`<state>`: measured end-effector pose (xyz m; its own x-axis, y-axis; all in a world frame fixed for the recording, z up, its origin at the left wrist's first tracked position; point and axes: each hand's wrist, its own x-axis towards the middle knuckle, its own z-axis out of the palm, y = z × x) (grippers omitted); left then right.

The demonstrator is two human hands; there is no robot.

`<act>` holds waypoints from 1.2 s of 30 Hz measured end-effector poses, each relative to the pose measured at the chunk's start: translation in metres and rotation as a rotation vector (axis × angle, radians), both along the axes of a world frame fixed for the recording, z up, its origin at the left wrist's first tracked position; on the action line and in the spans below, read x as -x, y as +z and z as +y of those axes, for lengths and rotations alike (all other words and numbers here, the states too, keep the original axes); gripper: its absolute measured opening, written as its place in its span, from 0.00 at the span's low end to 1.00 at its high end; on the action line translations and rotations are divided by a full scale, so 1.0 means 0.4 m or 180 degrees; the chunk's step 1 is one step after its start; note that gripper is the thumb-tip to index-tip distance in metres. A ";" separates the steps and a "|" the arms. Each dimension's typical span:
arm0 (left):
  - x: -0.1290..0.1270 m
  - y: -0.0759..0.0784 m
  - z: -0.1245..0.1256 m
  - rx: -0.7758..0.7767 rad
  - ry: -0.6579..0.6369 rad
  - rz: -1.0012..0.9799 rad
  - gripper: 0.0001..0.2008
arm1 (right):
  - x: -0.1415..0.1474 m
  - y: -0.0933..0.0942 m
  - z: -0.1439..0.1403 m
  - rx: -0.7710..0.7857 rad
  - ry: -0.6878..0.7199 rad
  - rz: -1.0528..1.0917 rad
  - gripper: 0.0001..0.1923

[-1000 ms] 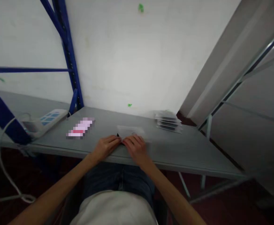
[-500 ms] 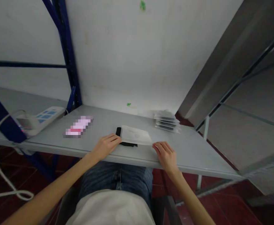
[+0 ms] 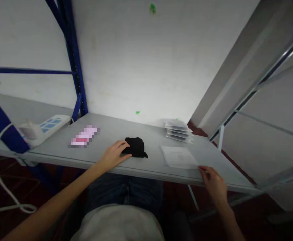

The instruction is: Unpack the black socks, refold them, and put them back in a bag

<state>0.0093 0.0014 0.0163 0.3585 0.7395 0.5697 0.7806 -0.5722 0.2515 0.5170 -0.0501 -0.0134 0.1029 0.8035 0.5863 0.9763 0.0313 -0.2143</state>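
A folded black cloth item [image 3: 135,147] lies on the grey table in front of me. My left hand [image 3: 113,155] is at its left side, with thumb and fingers spread apart and the fingertips touching its edge. Farther right, my right hand [image 3: 213,182] pinches the near right corner of a translucent, flat plastic bag [image 3: 179,157]. The bag is apart from the black cloth, low over the tabletop; whether it touches the surface I cannot tell.
Behind the bag stands a stack of similar translucent bags [image 3: 178,130] near the wall. A pixelated pink item [image 3: 84,136] lies at the left. Beyond it is a white device with blue panels [image 3: 51,125], beside a blue metal post [image 3: 73,57]. A white cable [image 3: 1,180] hangs at far left.
My right hand has moved right, taking the plastic bag off the black cloth item, which is now uncovered. My left hand has stayed beside the cloth, its fingers now spread.
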 end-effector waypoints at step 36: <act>-0.200 0.071 0.098 0.0416 -0.0991 0.0170 0.14 | 0.503 0.076 0.120 0.0443 0.1690 0.0716 0.20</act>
